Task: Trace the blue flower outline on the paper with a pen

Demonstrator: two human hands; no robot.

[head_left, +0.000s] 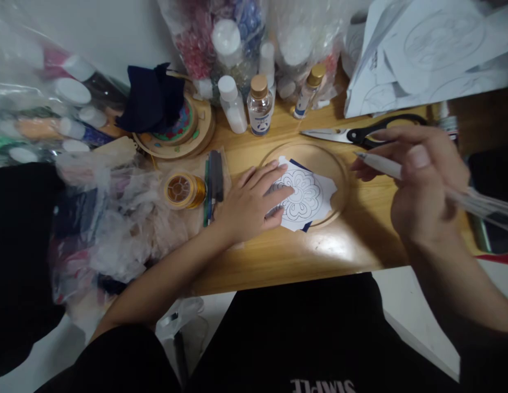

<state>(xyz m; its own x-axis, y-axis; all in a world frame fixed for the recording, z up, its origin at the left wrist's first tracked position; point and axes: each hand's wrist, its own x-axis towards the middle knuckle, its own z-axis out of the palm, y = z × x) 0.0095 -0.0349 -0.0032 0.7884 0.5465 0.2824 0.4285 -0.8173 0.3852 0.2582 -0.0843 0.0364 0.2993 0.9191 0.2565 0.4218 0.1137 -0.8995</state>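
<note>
My left hand (257,204) lies with fingers spread on a cut paper pattern (300,196) that bears a line drawing of a flower. Dark blue fabric (306,226) peeks out from under the paper's edges. Both rest within a round wooden hoop (344,196) on the table. Raised to the right of the hoop, my right hand (425,174) grips a white pen (380,164), its tip pointing left and apart from the paper. Black-handled scissors (352,135) lie just behind my right hand, partly hidden by it.
A spool of golden thread (184,191) and several pens (214,177) are left of the hoop. Small bottles (261,106) stand behind it. Crumpled plastic bags (126,218) cover the left side. Printed sheets (434,54) lean at the back right, and a phone (497,229) lies far right.
</note>
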